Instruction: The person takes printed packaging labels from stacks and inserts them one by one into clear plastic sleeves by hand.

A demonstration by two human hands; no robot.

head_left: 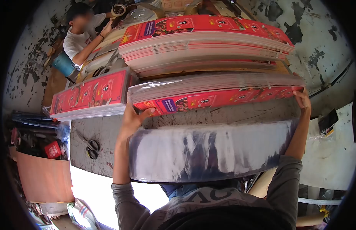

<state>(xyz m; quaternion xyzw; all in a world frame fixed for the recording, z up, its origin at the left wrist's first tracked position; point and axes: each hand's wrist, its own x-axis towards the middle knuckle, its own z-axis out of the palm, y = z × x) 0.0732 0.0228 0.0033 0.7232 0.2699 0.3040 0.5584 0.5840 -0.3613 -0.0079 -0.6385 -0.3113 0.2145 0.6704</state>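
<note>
My left hand [132, 119] grips the near left end of a long stack of red printed sheets [224, 99], its thumb lying over the printed face. At the stack's other end, my right hand [301, 99] is closed round the right corner. The stack is tilted, so its printed side faces me and its pale sheet edges show on top. Between my forearms lies a pile of glossy clear plastic sheets [208, 153]. Beyond the held stack rises a taller stack of the same red sheets [208, 46]. A shorter red stack [90, 92] sits to the left.
Black-handled scissors [92, 148] lie on the scratched worktable [80, 157] at the left. Past the stacks, another person [84, 38] in a white shirt works near a tape roll [118, 10]. Peeling walls stand on both sides. A blue bucket [65, 66] is beside that person.
</note>
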